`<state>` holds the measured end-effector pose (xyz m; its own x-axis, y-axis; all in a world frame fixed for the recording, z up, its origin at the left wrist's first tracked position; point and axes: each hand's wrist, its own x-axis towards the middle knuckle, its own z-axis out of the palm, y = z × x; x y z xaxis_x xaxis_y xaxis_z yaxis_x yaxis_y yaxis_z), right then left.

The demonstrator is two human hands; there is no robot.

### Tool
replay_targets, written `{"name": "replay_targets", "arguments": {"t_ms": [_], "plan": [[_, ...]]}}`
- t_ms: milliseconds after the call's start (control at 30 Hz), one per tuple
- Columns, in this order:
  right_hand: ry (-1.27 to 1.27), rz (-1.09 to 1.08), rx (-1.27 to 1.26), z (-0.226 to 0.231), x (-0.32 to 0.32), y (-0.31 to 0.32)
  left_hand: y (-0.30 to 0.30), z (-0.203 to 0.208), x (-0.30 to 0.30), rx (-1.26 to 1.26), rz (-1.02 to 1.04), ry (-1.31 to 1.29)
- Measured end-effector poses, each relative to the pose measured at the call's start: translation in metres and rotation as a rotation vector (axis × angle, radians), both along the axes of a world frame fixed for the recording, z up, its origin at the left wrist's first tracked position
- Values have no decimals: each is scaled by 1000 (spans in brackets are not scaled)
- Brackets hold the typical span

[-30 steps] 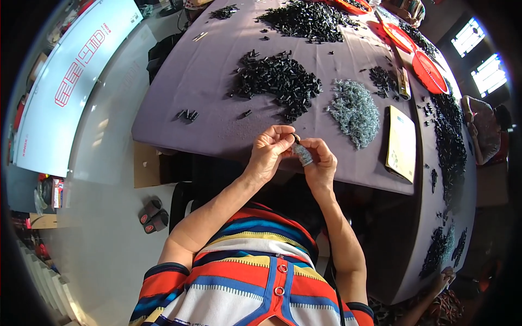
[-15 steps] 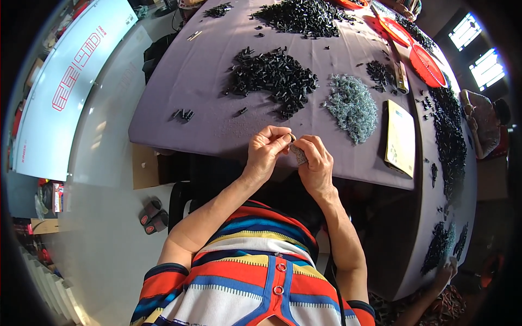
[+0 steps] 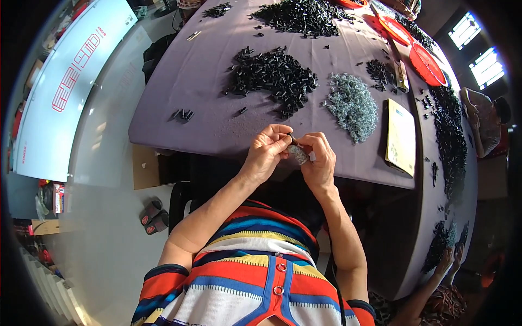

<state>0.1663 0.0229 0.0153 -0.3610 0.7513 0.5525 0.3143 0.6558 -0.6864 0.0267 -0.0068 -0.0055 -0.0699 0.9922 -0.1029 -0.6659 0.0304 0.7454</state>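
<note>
Just past the near table edge, my left hand (image 3: pixel 265 152) pinches a small black tubular piece (image 3: pixel 290 136) between thumb and index finger. My right hand (image 3: pixel 319 161) is closed right beside it, its fingertips meeting the left ones. Between the hands shows something grey and speckled (image 3: pixel 297 155) with a white edge; whether it covers my right thumb or is held, I cannot tell. Beyond my hands lies a heap of black tubular pieces (image 3: pixel 272 79). Right of that heap is a pile of small clear bluish pieces (image 3: pixel 352 107).
A yellow booklet (image 3: pixel 399 138) lies near the table's right edge. Several loose black pieces (image 3: pixel 182 114) sit at the left. Red trays (image 3: pixel 427 64) stand at the far right. Another person's hands (image 3: pixel 450 259) are at the second table. Dark slippers (image 3: pixel 154 217) rest on the floor.
My right hand has shifted slightly, and more of the grey speckled thing and its white edge shows. At the lower right, the other person's second hand has come into view.
</note>
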Motion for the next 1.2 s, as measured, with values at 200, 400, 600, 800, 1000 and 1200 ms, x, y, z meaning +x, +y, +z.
{"name": "replay_targets", "arguments": {"t_ms": [200,400,600,800,1000,1200], "plan": [[180,105,-291,-5,1,4,0,4,-2,10,-66,-65],[118,263,-327,2,2,5,-3,2,-3,34,-121,-76],[346,369,-509,-4,4,6,-4,7,-2,20,-183,-145],[432,406,-615,-5,2,3,-7,7,-2,-6,-190,-235],[477,458,-754,-6,6,0,-9,4,-1,-43,-174,-357],[683,555,-817,1,3,-3,-12,9,5,-76,-188,-500]]}}
